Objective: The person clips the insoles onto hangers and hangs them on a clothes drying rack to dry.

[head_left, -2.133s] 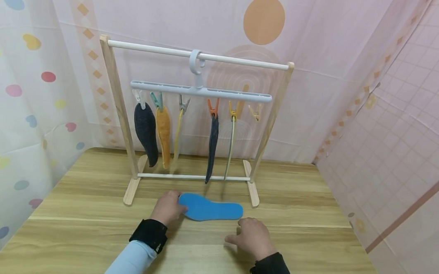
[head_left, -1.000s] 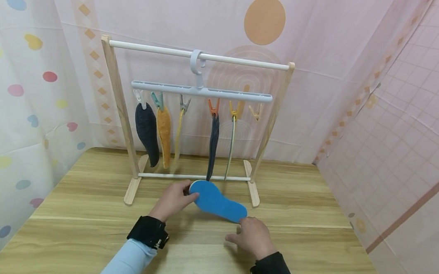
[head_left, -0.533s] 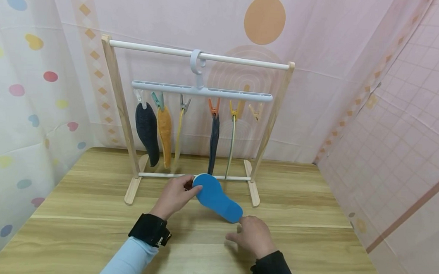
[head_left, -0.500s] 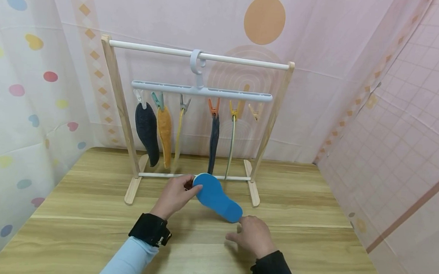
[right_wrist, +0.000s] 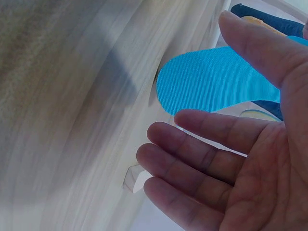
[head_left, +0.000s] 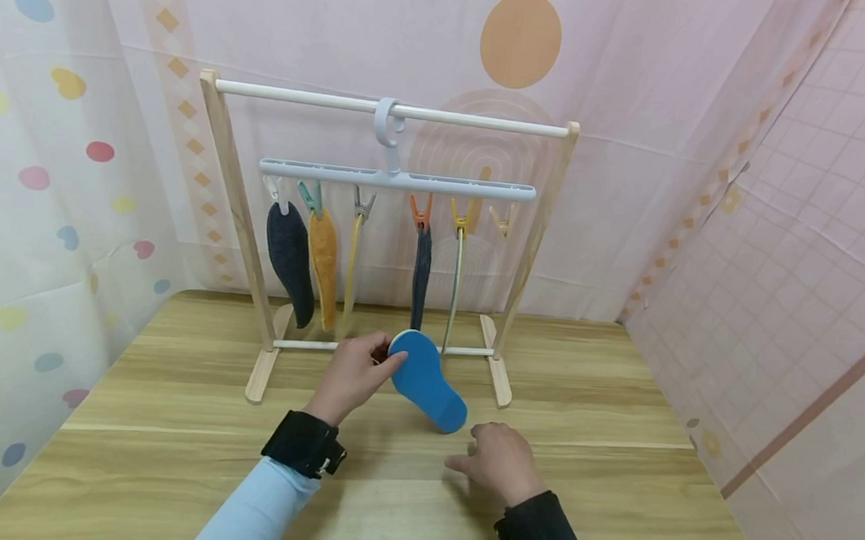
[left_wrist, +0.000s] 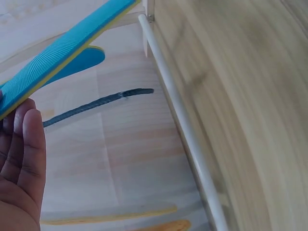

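Note:
A blue insole (head_left: 425, 381) with a yellow edge is pinched at its wide end by my left hand (head_left: 354, 372), thumb on the blue face and fingers behind. It slants down to the right, its narrow heel end low over the table. My right hand (head_left: 499, 463) stays just right of that heel end, fingers relaxed and holding nothing; its palm (right_wrist: 269, 187) shows in the right wrist view. Behind, a pale blue hanger (head_left: 437, 183) carries clips with a dark insole (head_left: 289, 258), an orange insole (head_left: 323, 264) and several others seen edge-on.
The hanger hooks over the white top bar (head_left: 302, 96) of a wooden rack (head_left: 540, 235) on the wood-grain table (head_left: 614, 443). A low white rod (head_left: 304, 345) joins the rack's feet behind my left hand. The beige clip (head_left: 503, 222) at the far right holds nothing. Patterned curtains surround the table.
My left hand has lifted the blue insole's wide end off the table and moved it up and right, tilting it. The heel end has drawn away from my right hand, which has barely moved.

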### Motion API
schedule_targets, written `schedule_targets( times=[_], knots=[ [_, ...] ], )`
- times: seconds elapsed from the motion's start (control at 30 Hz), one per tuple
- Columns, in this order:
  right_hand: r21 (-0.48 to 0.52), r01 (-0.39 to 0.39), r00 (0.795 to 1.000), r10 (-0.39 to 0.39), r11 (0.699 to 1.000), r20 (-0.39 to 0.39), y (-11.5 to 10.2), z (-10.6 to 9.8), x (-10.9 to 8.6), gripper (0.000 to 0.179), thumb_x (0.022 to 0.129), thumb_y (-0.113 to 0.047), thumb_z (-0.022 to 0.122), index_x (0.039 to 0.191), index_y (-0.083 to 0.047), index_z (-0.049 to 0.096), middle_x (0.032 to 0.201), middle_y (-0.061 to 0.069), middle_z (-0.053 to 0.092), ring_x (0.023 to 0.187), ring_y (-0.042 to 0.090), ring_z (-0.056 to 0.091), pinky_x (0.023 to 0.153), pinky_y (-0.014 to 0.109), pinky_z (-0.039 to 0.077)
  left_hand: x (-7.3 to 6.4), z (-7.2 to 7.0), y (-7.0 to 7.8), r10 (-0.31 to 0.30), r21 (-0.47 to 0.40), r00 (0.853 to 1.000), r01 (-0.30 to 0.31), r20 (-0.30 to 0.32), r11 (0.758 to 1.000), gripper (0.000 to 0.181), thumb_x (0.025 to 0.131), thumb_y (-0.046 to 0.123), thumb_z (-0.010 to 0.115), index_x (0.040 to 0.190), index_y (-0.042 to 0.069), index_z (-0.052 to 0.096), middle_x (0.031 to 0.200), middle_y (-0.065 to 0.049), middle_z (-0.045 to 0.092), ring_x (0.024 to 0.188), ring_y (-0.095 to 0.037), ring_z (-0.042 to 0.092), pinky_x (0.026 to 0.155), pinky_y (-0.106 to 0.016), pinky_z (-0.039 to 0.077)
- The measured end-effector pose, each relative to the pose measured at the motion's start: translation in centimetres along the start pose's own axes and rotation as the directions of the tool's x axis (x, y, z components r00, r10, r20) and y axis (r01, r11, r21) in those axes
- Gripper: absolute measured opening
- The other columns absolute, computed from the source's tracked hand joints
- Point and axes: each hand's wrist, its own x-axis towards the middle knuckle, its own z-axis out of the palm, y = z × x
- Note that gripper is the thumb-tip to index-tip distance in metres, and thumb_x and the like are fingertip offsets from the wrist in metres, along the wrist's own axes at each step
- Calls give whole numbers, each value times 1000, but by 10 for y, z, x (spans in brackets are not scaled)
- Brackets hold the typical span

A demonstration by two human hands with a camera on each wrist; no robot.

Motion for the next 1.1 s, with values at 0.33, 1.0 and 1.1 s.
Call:
schedule_targets(
  times=[0.33, 1.0, 1.1],
  knots=[
    [9, -20, 1000, 20, 1000, -2, 2, -4, 1, 60, 81, -45, 79, 110, 7, 70, 99, 19, 70, 91, 35, 67, 76, 48, 54, 8, 0, 8, 56, 2, 998, -55, -27, 998, 10, 94, 15, 70, 94, 6, 69, 76, -1, 58, 67, -17, 51, 60, -31, 45],
    [44, -54, 995, 58, 998, -78, 8, -19, 3, 58, 82, -43, 78, 112, 6, 69, 101, 21, 71, 93, 37, 67, 78, 49, 53, 16, 3, 29, 120, 32, 988, -117, -98, 993, 10, 89, 12, 75, 96, 4, 71, 79, -2, 64, 70, -13, 56, 63, -29, 49],
    [48, -66, 994, 70, 997, -82, 7, -21, 4, 58, 82, -43, 78, 111, 6, 70, 100, 20, 71, 91, 35, 68, 77, 48, 54, 17, 4, 30, 121, 26, 988, -119, -97, 993, 11, 89, 13, 75, 95, 4, 71, 79, -2, 64, 69, -13, 56, 63, -29, 48]
  ],
)
